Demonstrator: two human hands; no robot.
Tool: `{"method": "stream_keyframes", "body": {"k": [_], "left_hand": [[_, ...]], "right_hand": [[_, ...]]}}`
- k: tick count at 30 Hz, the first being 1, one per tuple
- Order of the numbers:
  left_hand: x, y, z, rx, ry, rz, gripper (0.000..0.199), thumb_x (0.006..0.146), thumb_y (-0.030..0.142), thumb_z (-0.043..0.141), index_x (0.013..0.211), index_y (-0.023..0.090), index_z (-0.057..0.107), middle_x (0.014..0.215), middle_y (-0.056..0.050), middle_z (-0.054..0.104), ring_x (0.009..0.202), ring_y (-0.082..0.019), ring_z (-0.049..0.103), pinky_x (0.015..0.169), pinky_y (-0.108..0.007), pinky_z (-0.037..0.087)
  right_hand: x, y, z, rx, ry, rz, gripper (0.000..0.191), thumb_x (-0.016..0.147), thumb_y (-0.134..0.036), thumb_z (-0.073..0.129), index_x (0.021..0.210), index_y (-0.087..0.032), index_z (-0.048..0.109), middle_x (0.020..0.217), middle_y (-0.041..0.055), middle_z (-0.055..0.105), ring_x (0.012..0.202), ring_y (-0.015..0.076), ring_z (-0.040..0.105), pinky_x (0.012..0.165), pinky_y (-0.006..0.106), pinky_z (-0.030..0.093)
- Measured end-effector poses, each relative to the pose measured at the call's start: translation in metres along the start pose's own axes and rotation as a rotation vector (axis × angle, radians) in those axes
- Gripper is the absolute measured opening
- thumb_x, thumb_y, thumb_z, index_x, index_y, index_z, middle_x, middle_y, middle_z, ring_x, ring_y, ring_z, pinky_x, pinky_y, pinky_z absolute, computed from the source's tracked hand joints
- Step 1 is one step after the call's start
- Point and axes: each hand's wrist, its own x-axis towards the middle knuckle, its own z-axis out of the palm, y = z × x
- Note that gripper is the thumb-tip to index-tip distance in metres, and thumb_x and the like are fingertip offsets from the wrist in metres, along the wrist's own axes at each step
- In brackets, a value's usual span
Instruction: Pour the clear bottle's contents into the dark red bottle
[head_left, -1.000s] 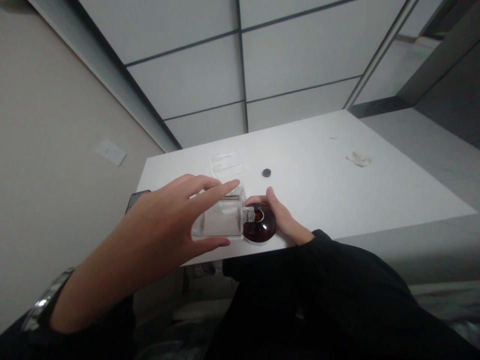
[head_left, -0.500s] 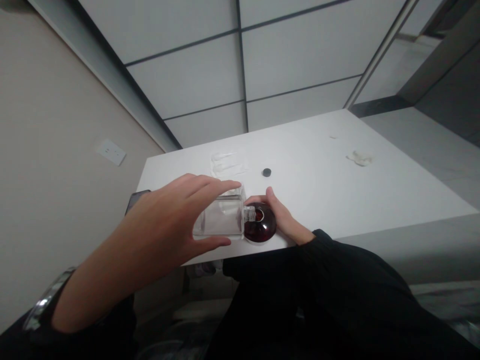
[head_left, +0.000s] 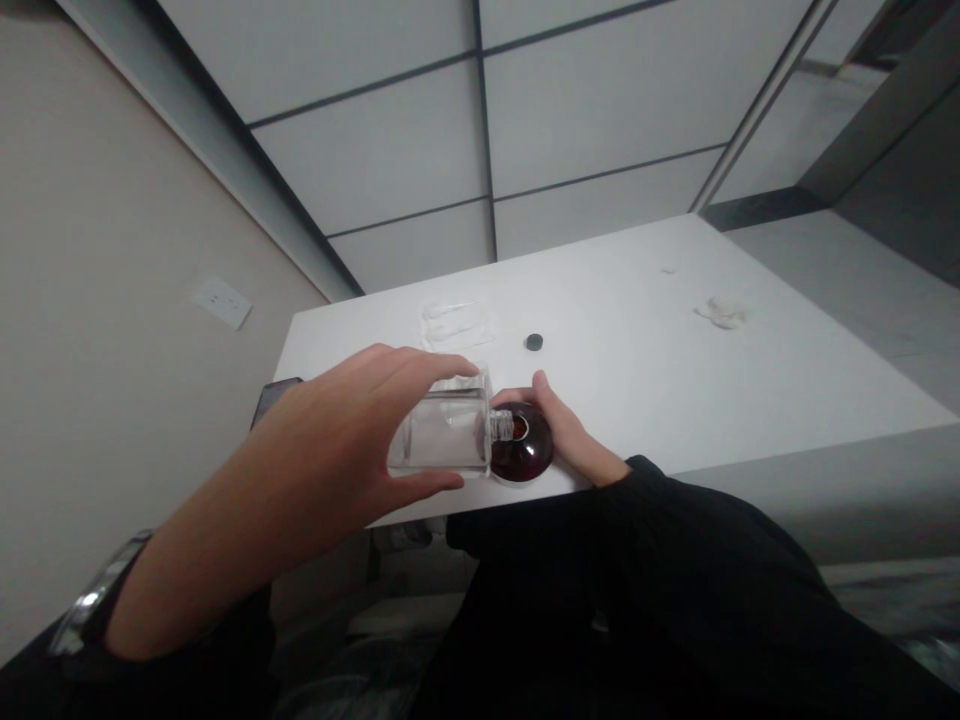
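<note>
My left hand (head_left: 352, 430) grips a clear square glass bottle (head_left: 448, 432) that lies tipped on its side, with clear liquid in it. Its threaded neck points right and meets the mouth of a round dark red bottle (head_left: 521, 455). Around the far side of that round bottle my right hand (head_left: 559, 425) is wrapped, thumb up; most of its fingers are hidden behind the glass. Whether liquid is flowing between the two mouths I cannot tell. A small black cap (head_left: 534, 342) sits on the white table (head_left: 615, 340) beyond the bottles.
A clear plastic package (head_left: 456, 325) lies behind the square bottle. To the left, partly behind my left hand, is a dark object (head_left: 271, 398). A crumpled whitish scrap (head_left: 721, 314) rests on the right side of the table. White cabinet panels (head_left: 600, 110) stand behind the table.
Almost nothing has changed. Both hands keep their hold on the bottles, and the whole scene has shifted only very slightly in view.
</note>
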Motion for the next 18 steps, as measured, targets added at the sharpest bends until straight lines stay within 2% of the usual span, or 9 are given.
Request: {"method": "stream_keyframes", "body": {"k": [9, 15, 18], "left_hand": [[-0.0006, 0.0023, -0.0022, 0.001, 0.021, 0.017, 0.048, 0.092, 0.051, 0.071, 0.134, 0.03, 0.06, 0.13, -0.005, 0.072, 0.117, -0.028, 0.07, 0.102, -0.041, 0.057], [0.0, 0.0014, -0.0016, -0.021, 0.014, 0.044, 0.042, 0.093, 0.046, 0.07, 0.131, 0.031, 0.059, 0.131, -0.004, 0.072, 0.116, -0.027, 0.069, 0.1, -0.042, 0.057], [-0.0006, 0.0009, -0.0014, -0.018, 0.021, 0.056, 0.042, 0.094, 0.046, 0.07, 0.131, 0.031, 0.058, 0.134, -0.005, 0.07, 0.12, -0.027, 0.068, 0.102, -0.042, 0.057]], "right_hand": [[0.0004, 0.0007, -0.0001, -0.004, -0.002, 0.021, 0.09, 0.079, -0.1, 0.04, 0.087, -0.019, 0.079, 0.078, 0.0057, 0.077, 0.073, 0.0193, 0.07, 0.075, 0.032, 0.054], [-0.0002, 0.0039, -0.0006, -0.014, 0.023, 0.049, 0.091, 0.079, -0.1, 0.04, 0.089, -0.019, 0.079, 0.077, 0.0054, 0.077, 0.066, 0.0176, 0.067, 0.066, 0.03, 0.051], [-0.0005, 0.004, -0.0005, -0.009, 0.03, 0.042, 0.089, 0.081, -0.099, 0.041, 0.089, -0.018, 0.079, 0.079, 0.0057, 0.077, 0.07, 0.0188, 0.068, 0.069, 0.031, 0.052]]}}
